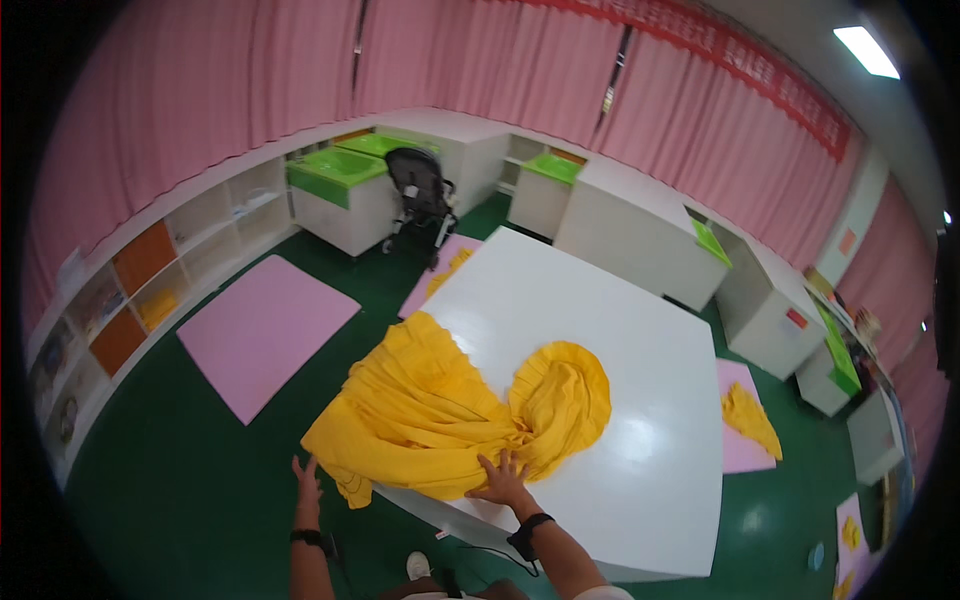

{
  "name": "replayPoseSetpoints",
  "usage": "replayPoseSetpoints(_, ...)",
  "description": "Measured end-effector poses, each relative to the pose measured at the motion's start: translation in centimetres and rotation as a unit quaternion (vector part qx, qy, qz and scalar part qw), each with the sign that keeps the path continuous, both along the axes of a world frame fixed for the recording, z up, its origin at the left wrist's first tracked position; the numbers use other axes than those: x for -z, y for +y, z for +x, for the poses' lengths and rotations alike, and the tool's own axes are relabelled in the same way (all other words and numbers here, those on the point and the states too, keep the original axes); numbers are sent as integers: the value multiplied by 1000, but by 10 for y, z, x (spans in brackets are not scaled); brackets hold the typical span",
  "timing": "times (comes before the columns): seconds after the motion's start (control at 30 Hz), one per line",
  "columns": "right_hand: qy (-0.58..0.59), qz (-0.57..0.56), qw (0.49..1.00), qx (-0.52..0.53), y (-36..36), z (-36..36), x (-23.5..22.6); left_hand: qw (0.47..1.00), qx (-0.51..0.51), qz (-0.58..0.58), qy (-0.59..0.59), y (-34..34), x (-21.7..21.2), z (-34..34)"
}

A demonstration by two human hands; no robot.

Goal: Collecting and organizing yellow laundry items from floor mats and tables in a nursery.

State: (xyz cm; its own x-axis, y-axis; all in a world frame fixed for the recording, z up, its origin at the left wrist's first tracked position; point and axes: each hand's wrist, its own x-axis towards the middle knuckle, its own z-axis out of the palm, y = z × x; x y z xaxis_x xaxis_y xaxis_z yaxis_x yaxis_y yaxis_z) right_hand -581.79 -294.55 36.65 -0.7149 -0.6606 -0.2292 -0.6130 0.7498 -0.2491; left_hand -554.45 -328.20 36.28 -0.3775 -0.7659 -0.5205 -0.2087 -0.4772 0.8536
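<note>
Yellow cloth point(420, 430): on the near-left part of the white table point(570, 290), its left end hanging over the table's edge. Bunched toward one point; broad folds run left from there, a rounded lobe with a ruffled rim lies to the right, on the tabletop.

Right hand point(503, 482): over the table's near edge, laid on the cloth just below the bunched point. Fingers spread, not clenched.

Left hand point(308, 482): off the table's near-left corner, just beside the cloth's hanging end. Fingers parted, no grasp seen; cannot tell whether they touch the cloth. Dark band point(308, 538) on the left wrist, another dark band point(527, 535) on the right.

Surroundings: pink mat point(265, 335) on the green floor point(150, 470), left of the table; stroller point(418, 185) beyond its far-left side; small yellow piece point(748, 420) on a second mat point(738, 455), right of the table.
</note>
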Motion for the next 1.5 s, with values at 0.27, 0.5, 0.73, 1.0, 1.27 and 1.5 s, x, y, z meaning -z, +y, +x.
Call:
replayPoseSetpoints(0.27,36,-14,999,29,-25,-13,5,990,41,-105,-85,-70,98,-128)
replayPoseSetpoints(0.5,3,-43,997,63,-9,-25,7,961,-147,-223,-69,-38,131,-149)
replayPoseSetpoints(0.73,-73,-118,990,-32,1,23,-2,910,-271,-297,103,-17,86,-158)
replayPoseSetpoints(1.0,-215,-348,912,19,87,56,-12,882,93,-363,286,107,-126,-272)
replayPoseSetpoints(1.27,46,-325,852,409,261,31,10,628,533,-435,363,404,-188,-417)
replayPoseSetpoints(1.5,51,-143,853,499,418,66,6,384,692,-593,149,562,8,-321)
